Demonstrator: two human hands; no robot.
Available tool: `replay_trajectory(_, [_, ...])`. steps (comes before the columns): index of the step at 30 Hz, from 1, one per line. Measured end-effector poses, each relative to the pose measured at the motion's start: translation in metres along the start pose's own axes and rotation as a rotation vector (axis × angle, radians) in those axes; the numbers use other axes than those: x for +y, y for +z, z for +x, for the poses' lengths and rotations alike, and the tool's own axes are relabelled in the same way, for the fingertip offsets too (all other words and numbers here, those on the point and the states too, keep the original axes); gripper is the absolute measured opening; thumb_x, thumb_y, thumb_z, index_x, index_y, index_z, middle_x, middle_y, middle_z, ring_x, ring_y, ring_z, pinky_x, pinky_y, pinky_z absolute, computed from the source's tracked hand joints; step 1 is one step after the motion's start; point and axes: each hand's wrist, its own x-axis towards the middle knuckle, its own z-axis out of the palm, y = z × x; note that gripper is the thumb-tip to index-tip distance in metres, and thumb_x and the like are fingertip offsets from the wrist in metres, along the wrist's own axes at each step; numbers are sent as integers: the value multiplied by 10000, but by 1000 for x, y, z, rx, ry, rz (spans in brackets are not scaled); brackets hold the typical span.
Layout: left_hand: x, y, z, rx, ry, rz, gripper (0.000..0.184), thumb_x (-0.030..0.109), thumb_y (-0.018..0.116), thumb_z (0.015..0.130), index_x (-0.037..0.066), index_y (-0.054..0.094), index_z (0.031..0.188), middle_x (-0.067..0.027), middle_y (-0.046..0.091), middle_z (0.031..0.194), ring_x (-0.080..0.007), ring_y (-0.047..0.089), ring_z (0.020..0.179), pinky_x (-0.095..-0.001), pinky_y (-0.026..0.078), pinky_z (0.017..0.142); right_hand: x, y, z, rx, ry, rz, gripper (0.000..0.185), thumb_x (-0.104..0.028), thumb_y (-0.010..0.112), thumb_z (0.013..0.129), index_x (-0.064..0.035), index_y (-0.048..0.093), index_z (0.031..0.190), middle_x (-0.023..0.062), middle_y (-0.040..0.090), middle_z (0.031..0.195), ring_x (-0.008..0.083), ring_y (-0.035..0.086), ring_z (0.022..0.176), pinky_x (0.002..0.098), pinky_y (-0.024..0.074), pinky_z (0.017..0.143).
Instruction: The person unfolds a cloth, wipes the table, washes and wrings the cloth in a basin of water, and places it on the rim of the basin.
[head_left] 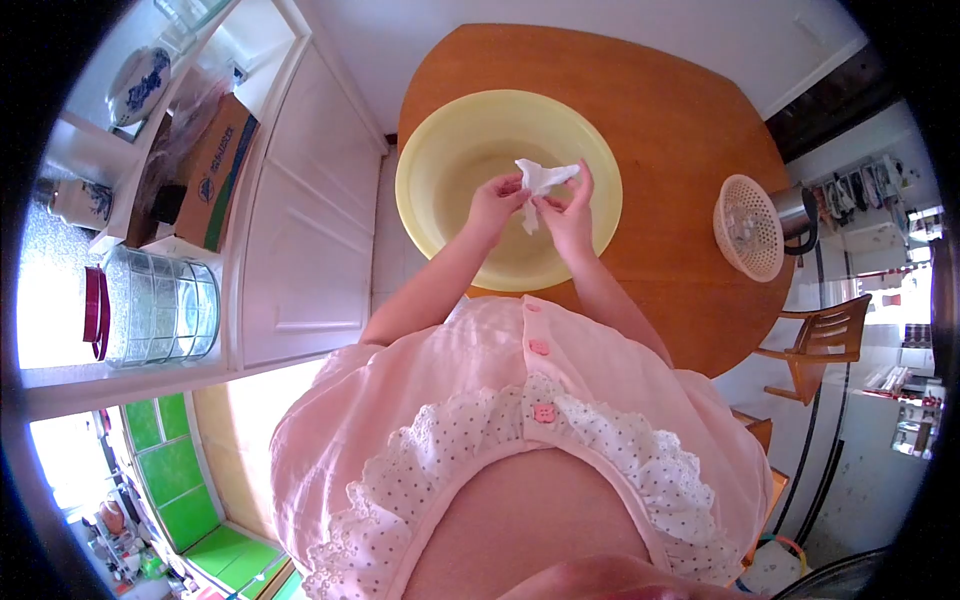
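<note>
A small crumpled white cloth [545,178] is pinched between my two hands over a large pale yellow basin [420,180]; I cannot make out its exact kind. My left hand [496,206] grips its left side with thumb and fingers together. On the other side, my right hand [568,212] holds the cloth, with a raised finger against its upper right corner. One end of the cloth dangles between the hands. The basin stands on a wooden table [680,120], and the inside below my hands looks smooth and yellow.
On the table's right side are a pinkish-white perforated basket [748,228] and a dark metal kettle [797,215]. A wooden chair [825,340] stands beyond. To the left, a white cabinet [310,210] carries a cardboard box [218,170] and a glass jar [165,305] with a red lid.
</note>
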Motion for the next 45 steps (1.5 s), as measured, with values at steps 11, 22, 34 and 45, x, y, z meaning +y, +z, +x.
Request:
replay_trajectory(11, [21, 3, -14, 25, -22, 142, 198, 83, 546, 769, -32, 542, 931, -92, 569, 882, -160, 551, 794, -265, 458, 715, 1, -18, 13, -236, 461, 414, 147, -149, 503, 805, -28, 484, 885, 56, 516, 862, 170, 537, 781, 312, 497, 657])
replay_trajectory(22, [5, -5, 1, -221, -261, -386, 347, 143, 458, 823, -6, 377, 1125, -121, 498, 1054, -223, 509, 951, -344, 410, 835, 13, -11, 14, -147, 513, 664, 294, -128, 552, 764, -55, 394, 1001, 57, 506, 936, 157, 508, 844, 309, 452, 669])
replay_trajectory(34, [12, -9, 3, -149, -180, -456, 215, 161, 489, 820, 59, 418, 995, -55, 516, 918, -160, 527, 815, -289, 449, 701, 11, -23, 19, -213, 480, 879, 277, -133, 511, 793, -69, 394, 1036, 59, 494, 1008, 180, 496, 912, 326, 424, 774])
replay_trajectory(45, [-2, -27, 6, -257, 338, 1744, 228, 207, 448, 790, 74, 509, 964, -91, 543, 903, -233, 512, 852, -356, 416, 756, 5, -25, 25, -160, 239, 448, 418, -145, 546, 780, -28, 382, 1147, 96, 502, 1037, 169, 513, 893, 308, 424, 787])
